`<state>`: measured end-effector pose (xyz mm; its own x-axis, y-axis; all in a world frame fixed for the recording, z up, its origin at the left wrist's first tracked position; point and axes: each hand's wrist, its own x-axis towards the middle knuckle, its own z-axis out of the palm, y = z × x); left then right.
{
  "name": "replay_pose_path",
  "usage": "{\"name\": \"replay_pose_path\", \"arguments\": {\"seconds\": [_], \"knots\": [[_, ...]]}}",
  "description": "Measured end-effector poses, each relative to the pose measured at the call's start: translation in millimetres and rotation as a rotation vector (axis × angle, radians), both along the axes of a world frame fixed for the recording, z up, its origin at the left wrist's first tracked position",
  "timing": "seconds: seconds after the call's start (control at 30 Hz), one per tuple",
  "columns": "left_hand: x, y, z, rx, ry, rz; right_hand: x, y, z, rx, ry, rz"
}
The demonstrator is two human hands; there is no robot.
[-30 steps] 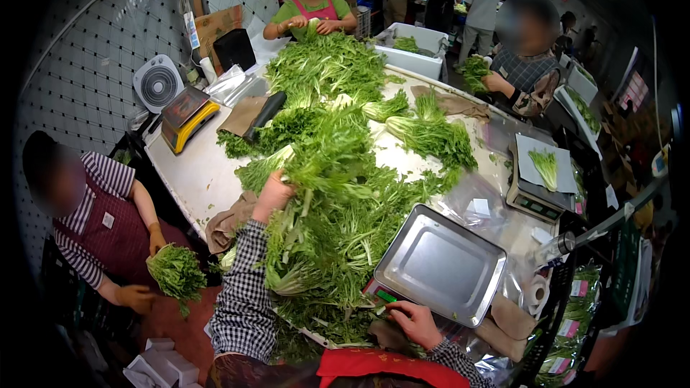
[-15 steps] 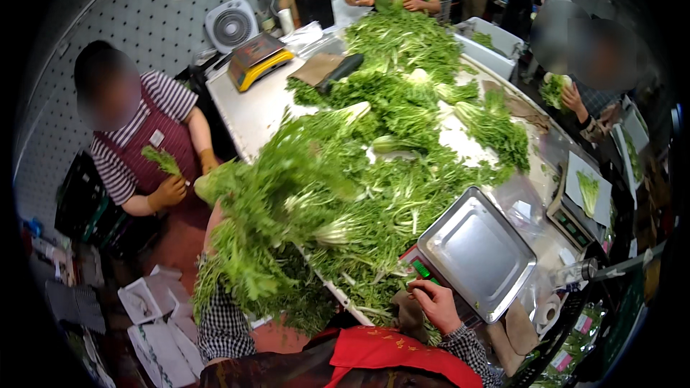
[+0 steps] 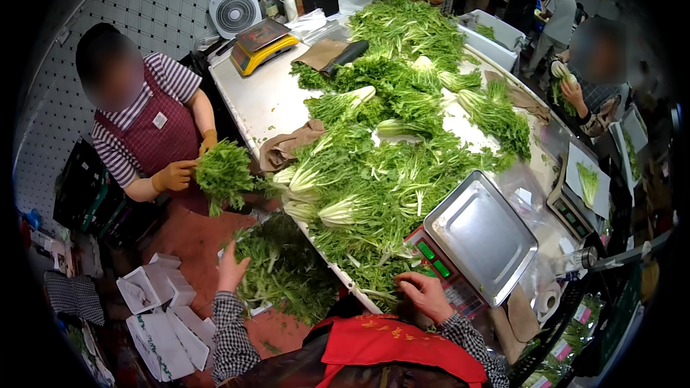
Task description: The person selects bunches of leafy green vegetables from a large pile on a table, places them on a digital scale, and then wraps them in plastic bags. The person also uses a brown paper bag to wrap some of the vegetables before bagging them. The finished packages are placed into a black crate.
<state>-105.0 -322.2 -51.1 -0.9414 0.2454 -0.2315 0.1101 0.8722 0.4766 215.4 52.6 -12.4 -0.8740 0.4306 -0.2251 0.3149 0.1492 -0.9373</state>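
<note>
My left hand (image 3: 231,270) is down beside the table, gripping the side of a large bunch of leafy greens (image 3: 287,269) held low over the red floor. My right hand (image 3: 424,294) rests with curled fingers on the near table edge, on stems of the big heap of greens (image 3: 381,172) and right by the front of a scale with green buttons and a steel tray (image 3: 481,237). The heap covers most of the steel table (image 3: 262,100).
A co-worker in a striped shirt and apron at left holds a small bunch (image 3: 223,169) in gloved hands. White boxes (image 3: 158,316) lie on the floor. A yellow scale (image 3: 262,43), a fan (image 3: 235,11), a brown cloth (image 3: 287,147), another scale (image 3: 582,187) and other people surround the table.
My left arm swept a big bunch of greens off the table's left edge and lowered it beside the table. My right hand stayed by the scale. My view swung left.
</note>
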Motion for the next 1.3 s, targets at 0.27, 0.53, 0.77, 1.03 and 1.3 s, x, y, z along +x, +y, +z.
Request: {"name": "replay_pose_path", "arguments": {"seconds": [0.27, 0.53, 0.77, 1.03, 1.3], "knots": [[25.4, 208.3, 31.3, 0.347, 0.398, -0.71, 4.1, 1.6, 5.2, 0.125, -0.005, -0.005], [75.9, 328.6, 23.1, -0.088, 0.467, -1.444, 10.2, 11.7, 5.9, 0.131, -0.042, -0.057], [56.7, 406.5, 2.5, -0.122, 0.495, -1.471, 8.3, 24.9, 4.4, 0.122, -0.037, -0.141], [19.9, 497.9, 12.7, -0.261, 0.16, -1.255, 1.7, 42.0, -7.1, 0.111, -0.074, -0.141], [19.6, 547.9, -14.7, -0.343, -0.048, -1.206, -0.2, 48.7, -16.2, 0.144, -0.063, -0.17]]}}
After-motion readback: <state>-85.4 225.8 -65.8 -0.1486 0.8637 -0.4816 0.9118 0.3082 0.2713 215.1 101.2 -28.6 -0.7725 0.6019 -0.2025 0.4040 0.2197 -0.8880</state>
